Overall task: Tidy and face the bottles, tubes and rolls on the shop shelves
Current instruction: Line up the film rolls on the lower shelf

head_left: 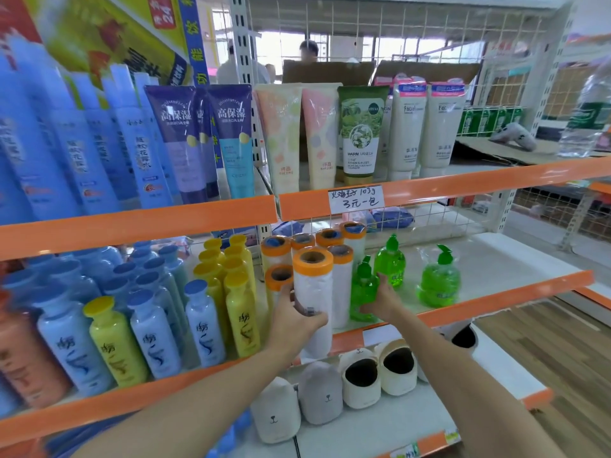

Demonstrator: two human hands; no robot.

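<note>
Rolls (313, 292) of white film wound on orange-capped cores stand clustered on the middle shelf (515, 294), towards its left end and close to its orange front edge. The nearest, tallest roll is clamped in the left hand (296, 320), fingers wrapped round its lower body just above the shelf lip. Its hollow core faces up; the white wrap looks smooth and slightly translucent.

Judging by the look, such a roll is light, stiff along its length, and a bit slick in its wrap, so a grip round the middle or lower body should keep it upright better than a pinch at the cap.

The right hand (380, 300) is closed round the nearest green pump bottle (363, 292), which stands just beside the rolls at the front edge. Two more green bottles (438, 280) sit further right, well apart from each other. These hold liquid, likely heavier and squashy; the body is a safer hold than the pump head.
</note>
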